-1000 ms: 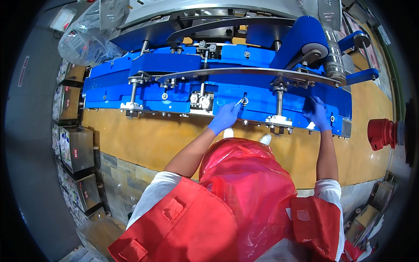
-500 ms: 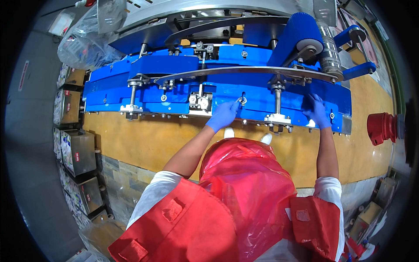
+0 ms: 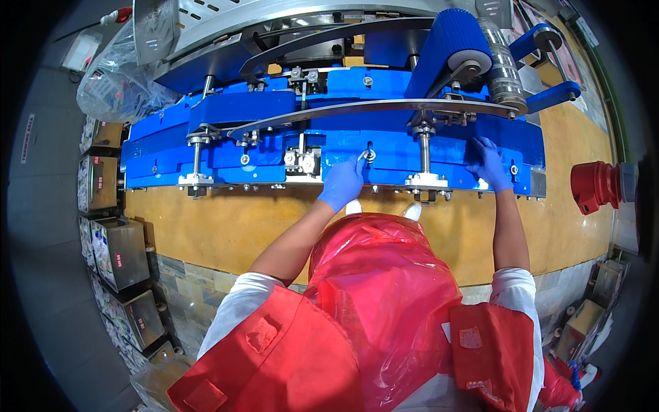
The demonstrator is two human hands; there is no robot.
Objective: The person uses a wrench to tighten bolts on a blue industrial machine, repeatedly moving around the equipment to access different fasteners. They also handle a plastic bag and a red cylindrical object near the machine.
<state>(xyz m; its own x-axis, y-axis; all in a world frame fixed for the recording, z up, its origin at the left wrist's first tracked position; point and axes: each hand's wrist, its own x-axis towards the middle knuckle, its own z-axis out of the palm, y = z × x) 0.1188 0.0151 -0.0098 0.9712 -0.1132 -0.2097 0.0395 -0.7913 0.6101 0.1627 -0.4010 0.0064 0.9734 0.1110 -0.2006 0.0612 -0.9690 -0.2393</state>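
Observation:
A long blue conveyor machine with metal fittings stretches across in front of me. My left hand, in a blue glove, is closed at the front panel. Between its thumb and fingers a short shiny metal tool shows, apparently a wrench, its tip against a bolt in a slot. Most of the tool is hidden by the glove. Farther right, my gloved right hand is open, fingers apart and bent against the blue panel, left of another bolt. It appears to hold nothing.
Curved metal rails and a ribbed blue roller rise above the machine. Upright metal posts stand between my hands. Metal boxes line the left side. A red industrial plug sticks out at right. Clear plastic wrap hangs far left.
The view has shifted slightly, so the machine sits a little farther left. My left hand stays at the same bolt. The right hand's fingers have moved a little on the panel.

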